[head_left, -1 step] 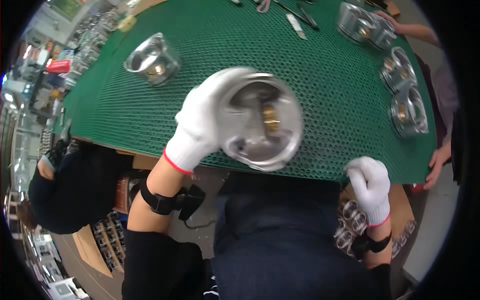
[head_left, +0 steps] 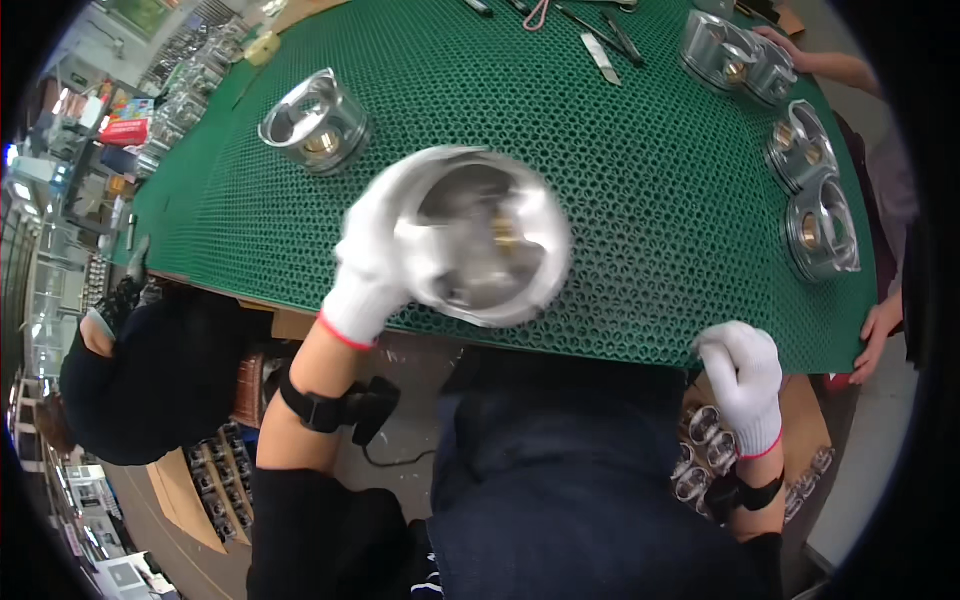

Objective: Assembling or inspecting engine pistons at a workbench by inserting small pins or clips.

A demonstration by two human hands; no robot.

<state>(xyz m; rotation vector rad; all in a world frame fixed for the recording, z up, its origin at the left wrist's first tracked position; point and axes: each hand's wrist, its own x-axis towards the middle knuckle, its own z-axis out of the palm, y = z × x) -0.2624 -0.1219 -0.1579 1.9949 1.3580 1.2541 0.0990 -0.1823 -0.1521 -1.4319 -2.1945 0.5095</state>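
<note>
My left hand (head_left: pixel 372 238), in a white knit glove with a red cuff edge, grips a silver engine piston (head_left: pixel 440 243) by its side. Held above the near part of the table, the piston turns its hollow underside up; motion blurs it. A brass-coloured bushing shows inside. My right hand (head_left: pixel 742 375), gloved alike, rests at the table's near right edge with fingers curled closed and nothing visible in them. Another piston (head_left: pixel 318 128) stands on the green mat (head_left: pixel 620 220) beyond my left hand.
Along the right side stand more pistons (head_left: pixel 822 228), and a person's hand (head_left: pixel 780 45) touches one at the far right. That person's other hand (head_left: pixel 876 335) is at the table edge. A utility knife (head_left: pixel 600 58) and other tools lie at the back. Below are boxed pistons (head_left: pixel 705 440).
My left hand and the piston have moved a little to the left. My right hand stays at the table edge. The whole view has shifted slightly.
</note>
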